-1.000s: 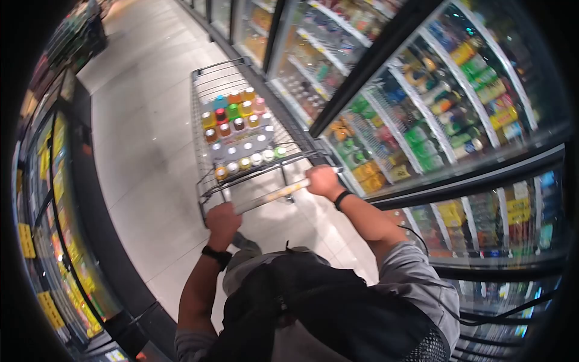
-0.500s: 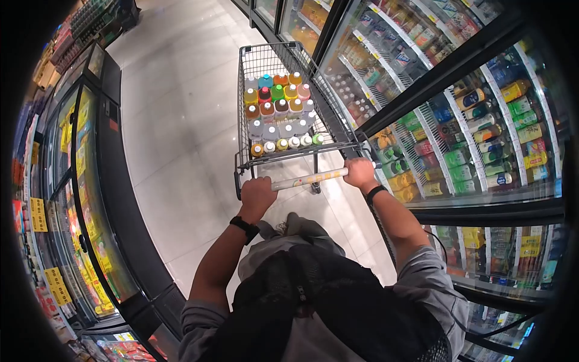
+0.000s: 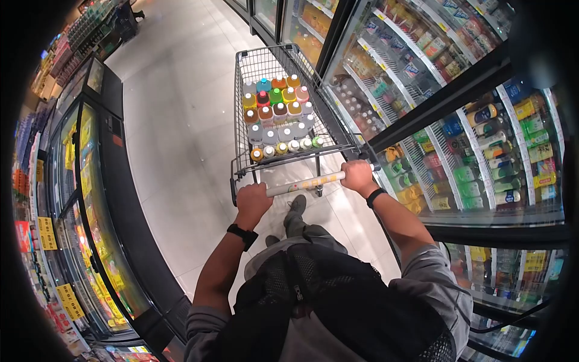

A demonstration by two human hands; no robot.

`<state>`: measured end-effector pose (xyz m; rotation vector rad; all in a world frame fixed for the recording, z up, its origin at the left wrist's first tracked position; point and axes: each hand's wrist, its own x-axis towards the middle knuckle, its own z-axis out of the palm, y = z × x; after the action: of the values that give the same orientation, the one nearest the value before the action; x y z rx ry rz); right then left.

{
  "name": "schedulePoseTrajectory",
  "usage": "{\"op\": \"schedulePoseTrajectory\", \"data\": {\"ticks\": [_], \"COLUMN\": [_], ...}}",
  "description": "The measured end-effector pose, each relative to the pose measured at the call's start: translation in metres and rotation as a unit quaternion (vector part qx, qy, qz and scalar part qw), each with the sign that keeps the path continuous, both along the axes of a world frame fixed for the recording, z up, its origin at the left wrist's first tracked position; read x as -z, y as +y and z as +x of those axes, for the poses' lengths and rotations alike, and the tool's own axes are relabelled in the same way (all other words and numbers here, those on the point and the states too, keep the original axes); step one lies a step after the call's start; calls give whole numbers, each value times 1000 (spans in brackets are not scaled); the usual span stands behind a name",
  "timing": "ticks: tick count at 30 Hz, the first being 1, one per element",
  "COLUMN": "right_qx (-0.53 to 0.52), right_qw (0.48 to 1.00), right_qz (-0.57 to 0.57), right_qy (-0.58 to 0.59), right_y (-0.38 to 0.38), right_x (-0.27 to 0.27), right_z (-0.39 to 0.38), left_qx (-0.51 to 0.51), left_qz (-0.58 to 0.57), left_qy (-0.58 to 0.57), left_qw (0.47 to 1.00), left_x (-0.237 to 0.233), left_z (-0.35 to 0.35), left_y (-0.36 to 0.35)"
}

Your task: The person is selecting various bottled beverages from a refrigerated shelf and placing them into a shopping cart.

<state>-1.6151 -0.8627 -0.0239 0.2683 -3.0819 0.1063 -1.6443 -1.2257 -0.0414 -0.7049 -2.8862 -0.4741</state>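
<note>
My left hand (image 3: 253,199) is wrapped round the left end of the cart's pale handle bar (image 3: 307,183). Near the bar's right end, my right hand (image 3: 359,176) grips it too. Ahead of the bar is the dark wire shopping cart (image 3: 265,53), with rows of capped bottles standing in its near part. Among them are a blue bottle (image 3: 263,85), a green bottle (image 3: 275,95) and several clear bottles (image 3: 256,133). Small bottles with white caps (image 3: 294,145) form the row nearest the handle.
Glass-door coolers (image 3: 416,114) full of drinks run close along the right side of the cart. On the left stands a black freezer cabinet (image 3: 126,199) with yellow packages behind glass. Pale floor tiles (image 3: 175,120) lie between them. My shoe (image 3: 297,204) shows below the handle.
One of my feet has come forward under the handle. The cart and both hands appear slightly further left in view, and the cooler shelves have shifted down and right. Both hands keep their grip.
</note>
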Motion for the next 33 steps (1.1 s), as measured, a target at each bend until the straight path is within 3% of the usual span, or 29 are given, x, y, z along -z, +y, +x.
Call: {"op": "schedulePoseTrajectory", "data": {"ticks": [33], "right_qx": [-13], "right_qw": [996], "right_qz": [-87], "right_qy": [-7], "right_y": [18], "right_x": [16], "right_z": [-163], "left_qx": [-24], "left_qz": [-91], "left_qy": [-35], "left_qw": [995], "left_x": [1], "left_z": [-167], "left_y": [18]}}
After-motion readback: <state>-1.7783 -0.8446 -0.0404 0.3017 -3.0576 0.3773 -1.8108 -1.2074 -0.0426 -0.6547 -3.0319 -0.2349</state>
